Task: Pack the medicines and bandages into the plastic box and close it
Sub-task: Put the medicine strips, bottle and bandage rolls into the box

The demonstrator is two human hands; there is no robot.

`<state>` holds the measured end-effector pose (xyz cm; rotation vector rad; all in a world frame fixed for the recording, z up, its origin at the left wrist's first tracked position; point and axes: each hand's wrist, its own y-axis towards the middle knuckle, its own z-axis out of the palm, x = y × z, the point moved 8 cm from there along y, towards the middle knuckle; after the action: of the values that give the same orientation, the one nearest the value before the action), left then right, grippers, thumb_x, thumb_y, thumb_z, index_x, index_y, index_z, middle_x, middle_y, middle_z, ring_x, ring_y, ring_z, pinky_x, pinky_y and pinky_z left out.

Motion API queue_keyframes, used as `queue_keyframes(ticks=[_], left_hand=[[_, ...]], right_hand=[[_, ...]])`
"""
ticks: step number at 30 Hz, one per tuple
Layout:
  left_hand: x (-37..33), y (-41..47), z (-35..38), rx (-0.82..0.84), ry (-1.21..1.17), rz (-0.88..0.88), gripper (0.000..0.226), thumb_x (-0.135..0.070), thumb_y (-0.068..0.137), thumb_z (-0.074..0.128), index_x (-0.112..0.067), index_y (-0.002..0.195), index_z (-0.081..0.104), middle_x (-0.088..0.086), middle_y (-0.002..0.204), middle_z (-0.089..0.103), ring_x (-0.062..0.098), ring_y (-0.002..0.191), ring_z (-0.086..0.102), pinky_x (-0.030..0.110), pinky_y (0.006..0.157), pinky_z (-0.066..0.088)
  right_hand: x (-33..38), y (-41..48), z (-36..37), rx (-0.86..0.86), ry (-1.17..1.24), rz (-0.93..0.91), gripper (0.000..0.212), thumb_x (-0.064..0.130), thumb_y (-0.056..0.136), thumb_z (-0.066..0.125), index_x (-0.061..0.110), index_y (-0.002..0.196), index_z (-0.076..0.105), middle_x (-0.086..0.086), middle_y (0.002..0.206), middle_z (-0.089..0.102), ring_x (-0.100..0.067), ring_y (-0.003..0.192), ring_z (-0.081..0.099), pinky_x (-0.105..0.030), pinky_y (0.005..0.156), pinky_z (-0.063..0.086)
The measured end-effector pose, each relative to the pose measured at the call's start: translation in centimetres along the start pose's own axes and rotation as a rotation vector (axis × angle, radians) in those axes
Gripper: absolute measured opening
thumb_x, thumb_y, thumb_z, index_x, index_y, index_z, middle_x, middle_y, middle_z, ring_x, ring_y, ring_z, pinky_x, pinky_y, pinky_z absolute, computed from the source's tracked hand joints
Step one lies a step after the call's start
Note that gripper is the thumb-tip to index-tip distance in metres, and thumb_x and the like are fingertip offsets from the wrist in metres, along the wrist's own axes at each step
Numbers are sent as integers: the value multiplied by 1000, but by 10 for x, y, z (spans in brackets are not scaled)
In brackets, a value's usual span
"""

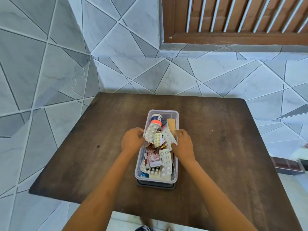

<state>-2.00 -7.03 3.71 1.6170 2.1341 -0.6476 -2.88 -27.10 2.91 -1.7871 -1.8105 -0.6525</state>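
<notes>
On the dark brown wooden desk, toward the middle of its near half, the clear rectangular plastic box sits on what looks like its own dark grey lid, which peeks out under the near end. Silver and pink blister strips fill the near part of the box. Mid-box, the left hand pinches a silver blister strip at the left wall, and the right hand grips another silver strip by the right wall. Beyond lie a tan bandage strip and a white pill bottle with a blue label at the far end.

Packing appears nearly done; next, these strips likely need pressing flat, then the lid freed from beneath.

The rest of the desk is bare, and grey geometric tiles cover the wall and floor.
</notes>
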Motion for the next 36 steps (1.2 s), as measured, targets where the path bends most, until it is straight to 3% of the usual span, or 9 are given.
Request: queue_keyframes(ticks=[5,9,15,24,27,31,36], left_hand=[[22,-15,19,130,28,-84,47,-28,84,61,-17,129,50,9,124,62,28,112,59,38,91,48],[23,-24,34,207,11,-75,44,-24,85,60,-14,127,51,10,125,62,28,111,59,31,82,46],[28,-21,24,192,4,-73,6,-12,80,59,-14,83,63,10,89,66,29,83,63,36,71,52],[64,-6,-34,65,-7,-80,18,-17,85,55,-12,97,67,12,98,71,24,75,56,30,63,41],[95,-7,-52,34,18,-135,19,-19,87,53,-12,98,66,12,97,70,25,76,58,31,65,45],[128,-10,-63,7,26,-199,23,-24,88,52,-14,104,65,10,100,70,24,81,61,36,79,54],[145,-13,-55,51,16,-225,24,-22,89,52,-15,109,63,11,104,69,24,83,62,33,74,51]], right_hand=[[-26,-26,10,119,159,214,59,18,92,52,4,143,28,-16,146,42,-31,133,41,-37,107,36],[-27,-41,16,146,358,275,42,11,92,51,7,134,45,-13,135,55,-27,121,53,-30,95,43],[-18,-42,12,85,417,311,34,4,85,56,3,118,57,-18,120,64,-30,110,60,-42,96,49],[40,-21,40,138,446,224,33,4,85,56,4,118,56,-15,121,63,-29,111,59,-37,93,48],[63,-22,71,204,462,230,33,8,87,57,5,120,55,-14,122,62,-27,111,59,-30,86,47],[77,-29,104,252,500,257,32,8,88,57,5,119,54,-15,122,62,-26,108,59,-28,81,47],[76,-36,124,285,489,284,32,10,89,58,6,120,54,-14,123,62,-25,109,59,-30,85,48]])
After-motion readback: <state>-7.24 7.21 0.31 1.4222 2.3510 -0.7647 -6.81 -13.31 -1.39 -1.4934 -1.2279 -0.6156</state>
